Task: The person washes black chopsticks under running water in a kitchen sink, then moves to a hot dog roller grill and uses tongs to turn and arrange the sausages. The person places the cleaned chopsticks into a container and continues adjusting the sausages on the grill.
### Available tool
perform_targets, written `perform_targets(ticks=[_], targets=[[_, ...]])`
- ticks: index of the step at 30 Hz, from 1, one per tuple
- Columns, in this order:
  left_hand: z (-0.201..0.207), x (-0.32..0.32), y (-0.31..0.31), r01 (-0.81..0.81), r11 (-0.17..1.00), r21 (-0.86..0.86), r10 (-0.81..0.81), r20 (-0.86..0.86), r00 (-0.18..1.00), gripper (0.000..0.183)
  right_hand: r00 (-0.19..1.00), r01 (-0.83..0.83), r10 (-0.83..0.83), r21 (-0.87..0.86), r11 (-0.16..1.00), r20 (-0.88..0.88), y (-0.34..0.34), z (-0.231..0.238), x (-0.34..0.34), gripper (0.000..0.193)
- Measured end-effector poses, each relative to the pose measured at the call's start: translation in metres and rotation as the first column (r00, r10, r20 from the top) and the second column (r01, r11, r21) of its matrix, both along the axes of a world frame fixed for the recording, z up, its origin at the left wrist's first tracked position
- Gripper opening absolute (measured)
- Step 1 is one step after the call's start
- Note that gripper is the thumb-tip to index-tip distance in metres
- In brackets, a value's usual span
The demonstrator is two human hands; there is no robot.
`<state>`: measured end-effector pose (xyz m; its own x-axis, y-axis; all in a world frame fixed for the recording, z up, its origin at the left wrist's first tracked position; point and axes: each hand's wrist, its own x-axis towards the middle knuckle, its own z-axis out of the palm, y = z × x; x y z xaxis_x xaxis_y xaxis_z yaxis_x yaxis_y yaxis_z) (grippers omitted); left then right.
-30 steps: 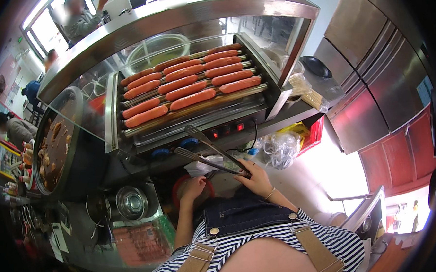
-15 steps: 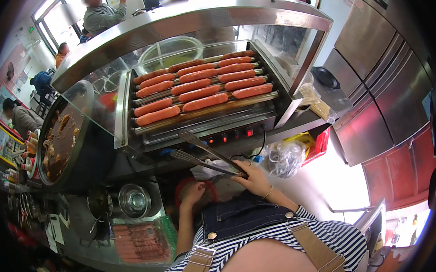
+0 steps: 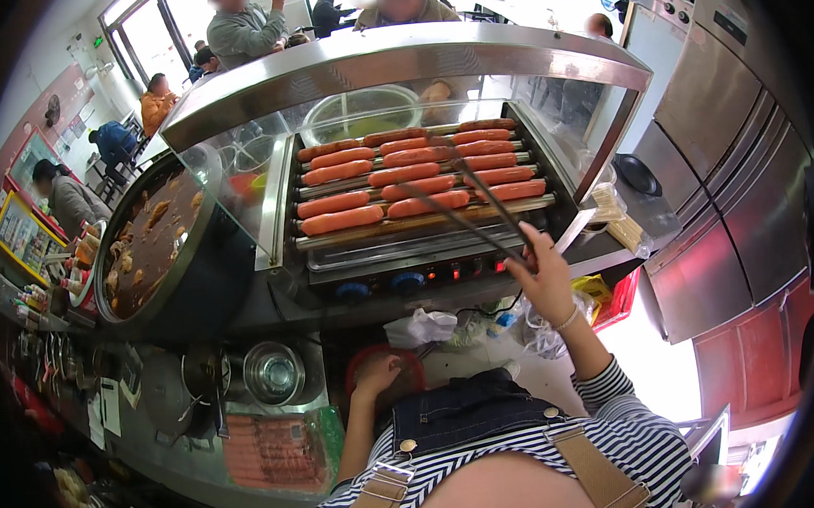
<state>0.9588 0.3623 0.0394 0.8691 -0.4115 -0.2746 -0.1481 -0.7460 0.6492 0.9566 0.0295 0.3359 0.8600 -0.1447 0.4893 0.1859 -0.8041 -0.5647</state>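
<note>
My right hand [image 3: 544,280] grips a pair of metal tongs [image 3: 498,206], its arms apart and blurred by motion. The tongs' tips hover over the sausages [image 3: 427,186] on the right half of a roller grill [image 3: 402,250]; no sausage shows clearly between them. Several reddish sausages lie in rows across the rollers, under a glass and steel hood [image 3: 398,50]. Lower down, close to my body, my left hand [image 3: 378,375] is curled closed above a red basin [image 3: 417,373]. Whatever its fingers hold, if anything, is hidden.
Left of the grill stands a big dark pot [image 3: 148,247] of brown broth. A steel bowl [image 3: 274,373] and packed sausages [image 3: 275,450] lie on the lower left counter. Wooden skewers [image 3: 626,231] stand right of the grill, near a steel refrigerator [image 3: 711,141]. Several people sit beyond.
My right hand has lifted the tongs up and to the right, from in front of the grill to over its sausages. My left hand stays near the basin. The view has shifted.
</note>
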Motion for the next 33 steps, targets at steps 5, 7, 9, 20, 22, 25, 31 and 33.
perform_targets(ticks=[5,7,9,20,22,25,31,33], targets=[[0.002,-0.008,0.009,0.039,0.999,0.014,-0.039,0.010,0.999,0.033,0.990,0.118,-0.090,-0.268,0.956,0.112,-0.028,0.030,0.017,0.051],[0.004,-0.011,0.012,0.049,0.999,0.023,-0.049,0.001,0.999,0.034,0.979,0.165,-0.099,-0.412,0.896,0.177,-0.036,0.047,0.029,0.048],[0.006,-0.012,0.014,0.073,0.995,0.064,-0.072,-0.023,0.997,0.035,0.977,0.206,-0.136,-0.548,0.811,0.166,-0.040,0.063,0.043,0.042],[0.008,-0.029,0.023,0.056,0.998,0.036,-0.054,-0.061,0.997,0.038,0.992,0.124,-0.059,-0.870,0.477,0.110,-0.025,0.102,0.089,0.032],[0.004,-0.033,0.024,0.060,0.996,0.058,-0.054,-0.107,0.993,0.039,0.994,0.106,-0.061,-0.884,0.455,0.088,-0.019,0.105,0.096,0.033],[-0.004,-0.039,0.024,0.079,0.994,0.069,-0.067,-0.168,0.984,0.041,0.996,0.091,-0.012,-0.910,0.404,0.094,-0.012,0.105,0.099,0.035],[-0.010,-0.041,0.021,0.088,0.995,0.044,-0.080,-0.165,0.983,0.040,1.000,0.029,0.002,-0.956,0.293,0.031,0.002,0.095,0.088,0.040],[-0.008,-0.039,0.019,0.089,0.993,0.078,-0.073,-0.192,0.979,0.039,0.998,0.051,0.010,-0.962,0.267,0.056,0.006,0.091,0.085,0.040]])
